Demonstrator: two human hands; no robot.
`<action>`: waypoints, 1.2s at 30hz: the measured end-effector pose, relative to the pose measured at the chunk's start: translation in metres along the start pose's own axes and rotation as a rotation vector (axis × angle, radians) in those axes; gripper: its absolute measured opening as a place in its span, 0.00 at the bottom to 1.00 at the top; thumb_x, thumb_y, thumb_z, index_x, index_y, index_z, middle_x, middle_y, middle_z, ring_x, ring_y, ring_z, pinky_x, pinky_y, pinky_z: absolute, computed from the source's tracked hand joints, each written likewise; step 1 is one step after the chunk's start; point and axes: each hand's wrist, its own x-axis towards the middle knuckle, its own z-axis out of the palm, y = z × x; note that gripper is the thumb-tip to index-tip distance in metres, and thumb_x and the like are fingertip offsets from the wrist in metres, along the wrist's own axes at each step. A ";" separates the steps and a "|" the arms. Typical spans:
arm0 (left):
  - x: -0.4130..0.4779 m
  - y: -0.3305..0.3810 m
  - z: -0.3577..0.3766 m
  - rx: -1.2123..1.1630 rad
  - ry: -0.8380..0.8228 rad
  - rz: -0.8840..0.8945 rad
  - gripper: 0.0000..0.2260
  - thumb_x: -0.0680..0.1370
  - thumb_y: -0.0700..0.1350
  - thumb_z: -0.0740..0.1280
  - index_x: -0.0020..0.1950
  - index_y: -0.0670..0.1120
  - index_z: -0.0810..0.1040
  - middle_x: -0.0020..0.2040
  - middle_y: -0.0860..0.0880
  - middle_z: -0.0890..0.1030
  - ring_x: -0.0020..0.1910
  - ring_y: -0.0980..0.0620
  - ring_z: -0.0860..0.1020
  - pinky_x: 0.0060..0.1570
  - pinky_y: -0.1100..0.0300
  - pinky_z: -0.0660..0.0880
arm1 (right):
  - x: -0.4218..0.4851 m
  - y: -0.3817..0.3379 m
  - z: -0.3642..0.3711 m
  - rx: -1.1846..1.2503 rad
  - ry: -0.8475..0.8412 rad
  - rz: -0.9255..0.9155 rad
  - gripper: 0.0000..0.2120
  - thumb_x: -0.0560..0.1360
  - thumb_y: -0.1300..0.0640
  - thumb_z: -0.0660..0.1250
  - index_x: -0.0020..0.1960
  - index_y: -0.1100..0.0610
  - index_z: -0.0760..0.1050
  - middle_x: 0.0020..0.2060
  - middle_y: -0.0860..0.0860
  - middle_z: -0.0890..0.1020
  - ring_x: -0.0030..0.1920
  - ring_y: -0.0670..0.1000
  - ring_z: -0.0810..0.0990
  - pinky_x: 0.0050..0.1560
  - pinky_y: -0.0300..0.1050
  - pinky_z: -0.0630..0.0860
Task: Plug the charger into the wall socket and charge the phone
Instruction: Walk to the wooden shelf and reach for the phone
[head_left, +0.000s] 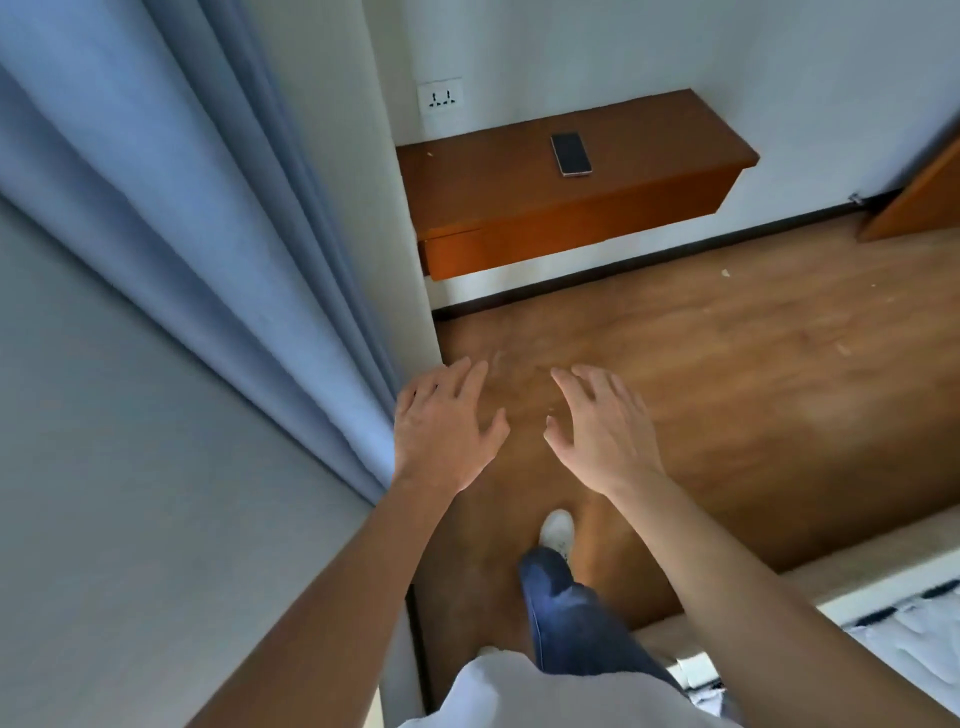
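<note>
A dark phone (571, 154) lies screen up on a brown wall-mounted shelf (467, 187) ahead of me. A white wall socket (440, 98) sits on the wall just above the shelf's left end. No charger is in view. My left hand (441, 426) and my right hand (602, 431) are stretched out in front of me over the floor, well short of the shelf. Both hold nothing, and their fingers are spread.
A blue curtain (218, 270) hangs along the grey wall on my left, touching my left hand's side. The wooden floor (727, 364) runs to the shelf. A bed edge (883, 597) is at the lower right. My leg and white shoe (557, 530) step forward.
</note>
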 end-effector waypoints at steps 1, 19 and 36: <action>0.013 0.001 0.003 -0.005 0.005 0.003 0.26 0.79 0.62 0.59 0.75 0.54 0.67 0.74 0.51 0.72 0.72 0.46 0.70 0.71 0.46 0.64 | 0.011 0.005 0.002 -0.003 -0.004 0.001 0.27 0.76 0.43 0.62 0.72 0.51 0.67 0.67 0.54 0.75 0.68 0.56 0.72 0.67 0.55 0.71; 0.328 0.094 0.041 -0.029 0.030 0.059 0.25 0.78 0.61 0.62 0.72 0.51 0.71 0.70 0.50 0.76 0.70 0.49 0.72 0.70 0.47 0.68 | 0.291 0.175 -0.009 0.031 0.033 0.050 0.25 0.75 0.47 0.66 0.69 0.53 0.69 0.64 0.55 0.78 0.66 0.57 0.74 0.67 0.58 0.71; 0.507 0.090 0.075 -0.033 -0.054 -0.002 0.28 0.78 0.65 0.60 0.76 0.55 0.67 0.76 0.52 0.70 0.75 0.49 0.67 0.74 0.49 0.63 | 0.459 0.225 0.023 0.049 -0.032 0.086 0.25 0.74 0.45 0.65 0.69 0.51 0.70 0.65 0.52 0.78 0.67 0.56 0.74 0.67 0.57 0.72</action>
